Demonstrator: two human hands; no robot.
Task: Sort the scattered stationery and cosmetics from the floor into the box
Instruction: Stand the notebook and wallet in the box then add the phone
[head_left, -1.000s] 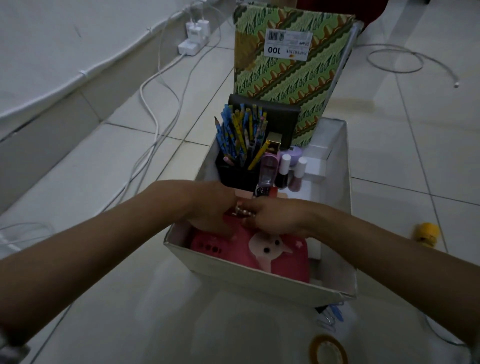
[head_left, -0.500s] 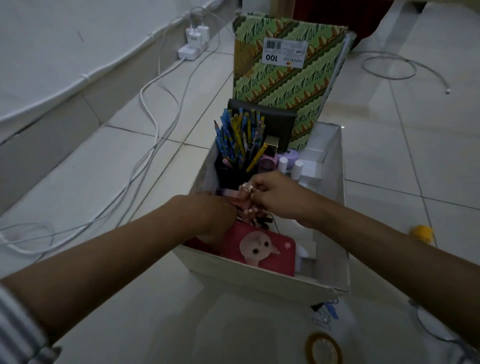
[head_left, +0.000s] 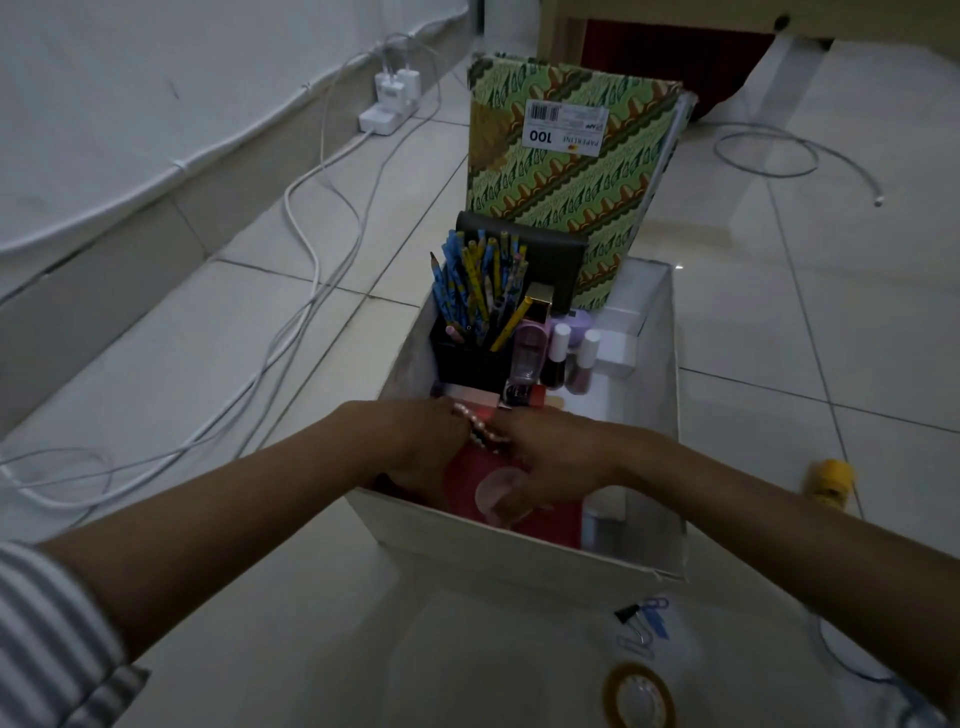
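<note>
A white cardboard box (head_left: 519, 553) stands on the tiled floor. Both hands are inside its near end. My left hand (head_left: 421, 452) and my right hand (head_left: 553, 457) meet at a small pearl-beaded piece (head_left: 479, 430), and both pinch it. Under them lies a red-pink case with a cat face (head_left: 524, 517), partly covered by my right hand. Further in are a black holder full of pencils (head_left: 478, 296), two nail polish bottles (head_left: 558, 353), a black wallet (head_left: 543, 254) and a green patterned book (head_left: 566, 166) standing upright.
On the floor near the box's front right corner lie binder and paper clips (head_left: 641, 621) and a tape roll (head_left: 639, 696). A yellow object (head_left: 829, 483) sits to the right. White cables (head_left: 311, 291) run to a power strip (head_left: 385, 118) on the left.
My right hand, raised with the beaded piece half a second ago, has come back down over the red-pink case. My left hand has stayed at the piece.
</note>
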